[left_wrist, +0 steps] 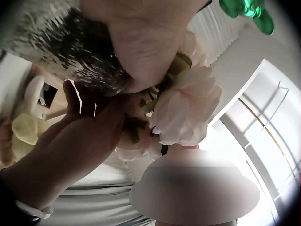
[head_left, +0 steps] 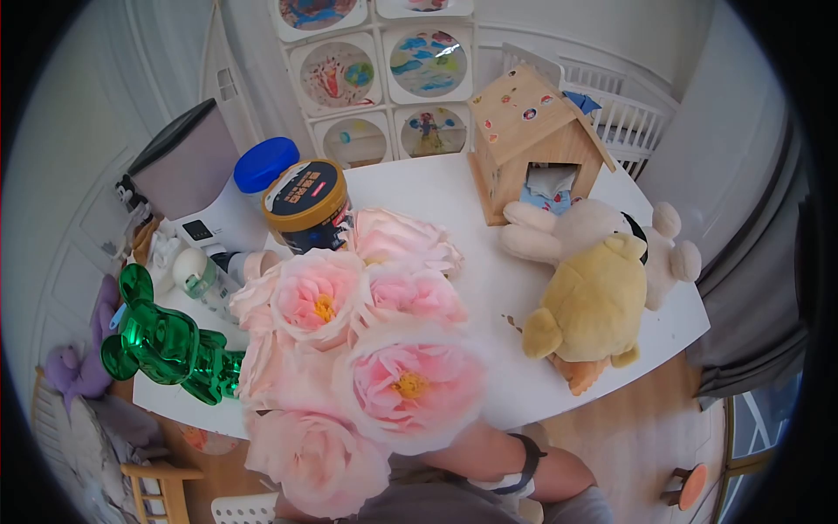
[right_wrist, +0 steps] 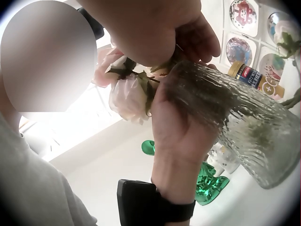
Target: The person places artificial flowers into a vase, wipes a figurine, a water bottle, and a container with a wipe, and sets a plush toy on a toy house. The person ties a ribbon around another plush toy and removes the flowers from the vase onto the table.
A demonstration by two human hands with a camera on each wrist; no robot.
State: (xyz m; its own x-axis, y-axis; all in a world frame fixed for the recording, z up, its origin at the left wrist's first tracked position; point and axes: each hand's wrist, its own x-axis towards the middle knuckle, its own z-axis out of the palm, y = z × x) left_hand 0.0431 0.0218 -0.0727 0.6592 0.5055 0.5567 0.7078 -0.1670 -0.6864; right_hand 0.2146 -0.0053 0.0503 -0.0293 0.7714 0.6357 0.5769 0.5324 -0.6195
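A bunch of large pink roses (head_left: 349, 341) with yellow centres fills the middle of the head view, hiding both hands and the vase. In the right wrist view, my left hand (right_wrist: 181, 125) grips a clear ribbed glass vase (right_wrist: 263, 150) near its mouth. My right hand (right_wrist: 150, 28) is beside that mouth, fingers curled about the flower stems just below the blooms. The left wrist view shows the same vase (left_wrist: 89, 52) under my left hand (left_wrist: 146, 42), with my right hand (left_wrist: 80, 141) close against the stems and leaves.
A shiny green bear figure (head_left: 170, 345) stands left on the white table (head_left: 489, 288). Behind the roses are a gold-lidded tub (head_left: 305, 196), a blue-lidded jar (head_left: 266, 164) and a clear bottle (head_left: 205, 284). A wooden house (head_left: 532, 131) and plush toys (head_left: 598, 297) occupy the right.
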